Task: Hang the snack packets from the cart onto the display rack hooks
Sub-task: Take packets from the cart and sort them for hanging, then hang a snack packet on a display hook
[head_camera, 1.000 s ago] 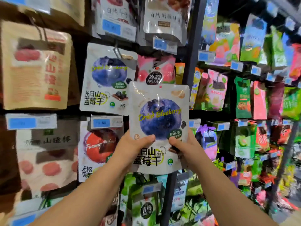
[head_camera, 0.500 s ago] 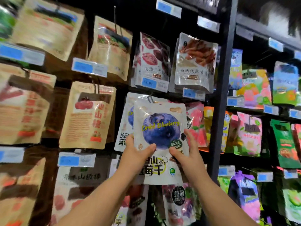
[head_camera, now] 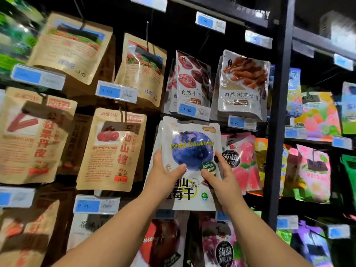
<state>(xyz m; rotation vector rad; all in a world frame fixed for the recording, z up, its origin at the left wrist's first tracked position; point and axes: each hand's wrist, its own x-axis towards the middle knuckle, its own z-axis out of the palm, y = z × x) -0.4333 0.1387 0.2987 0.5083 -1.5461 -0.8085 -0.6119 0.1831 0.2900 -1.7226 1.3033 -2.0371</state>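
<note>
Observed: both hands are raised to the display rack (head_camera: 279,112), holding one blueberry packet (head_camera: 192,147) between them.

Left hand (head_camera: 163,175): its thumb lies across the packet's front and the fingers are curled behind the left edge, pinching it. Right hand (head_camera: 222,177): thumb on the front, with the forefinger running up the right edge. The remaining fingers are hidden behind the packet.

Position: the packet stands upright, and most of it rises above the thumbs. Its top edge sits just under a blue price tag (head_camera: 192,109). An edge of a like packet (head_camera: 159,135) shows directly behind it, beyond the left fingers. A pink packet (head_camera: 243,162) hangs just past the right fingers, and a brown packet (head_camera: 115,149) hangs past the left ones.

Step in hand, as judged: threading the packet onto its hook. The hook and the packet's hang hole cannot be made out, so whether it is already seated cannot be told.

Next move calls for: aligning the hole with the hook tip, pushing the packet back level, and letting go only once it hangs on its own. The cart is not in view.
</note>
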